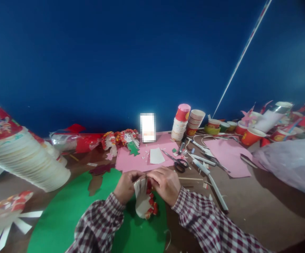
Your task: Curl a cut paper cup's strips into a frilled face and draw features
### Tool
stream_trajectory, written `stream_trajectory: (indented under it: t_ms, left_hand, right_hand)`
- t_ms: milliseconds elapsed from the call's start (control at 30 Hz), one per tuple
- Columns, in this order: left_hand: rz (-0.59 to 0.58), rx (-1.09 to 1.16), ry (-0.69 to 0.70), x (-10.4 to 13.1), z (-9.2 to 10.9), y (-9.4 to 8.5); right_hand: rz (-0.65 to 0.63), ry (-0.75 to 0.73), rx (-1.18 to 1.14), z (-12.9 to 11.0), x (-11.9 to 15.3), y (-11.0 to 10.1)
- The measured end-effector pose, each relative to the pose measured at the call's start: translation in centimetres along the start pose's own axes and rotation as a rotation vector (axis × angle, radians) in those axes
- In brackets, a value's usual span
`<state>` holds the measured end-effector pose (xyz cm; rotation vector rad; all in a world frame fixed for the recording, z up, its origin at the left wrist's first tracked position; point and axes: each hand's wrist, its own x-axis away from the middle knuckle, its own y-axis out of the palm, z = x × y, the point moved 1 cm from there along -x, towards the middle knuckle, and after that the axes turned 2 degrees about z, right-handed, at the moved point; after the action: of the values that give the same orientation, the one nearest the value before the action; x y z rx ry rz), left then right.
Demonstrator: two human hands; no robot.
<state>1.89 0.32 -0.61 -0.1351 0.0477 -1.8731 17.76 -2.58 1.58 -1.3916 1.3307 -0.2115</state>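
My left hand (126, 185) and my right hand (167, 182) meet in front of me, both closed at the upper edge of a cut paper cup (141, 203). Its white side is slit into strips at the top, and red-and-yellow strips are curled along its right side. My fingertips pinch the strips, and my right fingers partly cover the spot they work on. Underneath lies a large green paper sheet (63, 211). Just beyond my right hand are black-handled scissors (180, 165), with a thin wooden stick (190, 179) beside that hand.
On the left leans a tall stack of paper cups (31, 158), near a cup cut into a fan (7, 221). Finished-looking paper figures (130, 138) lie at the back by pink paper (126, 161). Cup stacks (181, 123), a glue gun (210, 182) and a plastic bag (292, 165) occupy the right.
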Motion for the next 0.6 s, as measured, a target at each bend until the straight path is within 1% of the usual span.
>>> stream_trajectory:
  t_ms: [100,267,467,600]
  left_hand:
    - [0.021,-0.006,-0.023,-0.02,0.06,0.0]
    - [0.039,-0.026,-0.04,-0.09,0.13,-0.03]
    - [0.096,-0.08,0.0,-0.14,0.53,0.07]
    - [0.125,-0.089,0.034,-0.07,0.79,0.16]
  right_hand:
    - [0.013,-0.023,0.026,0.03,-0.02,-0.04]
    - [-0.005,-0.039,0.041,-0.15,0.08,0.0]
    - [-0.02,0.046,0.029,-0.33,0.11,-0.06]
    - [-0.022,0.058,0.009,-0.28,0.08,-0.14]
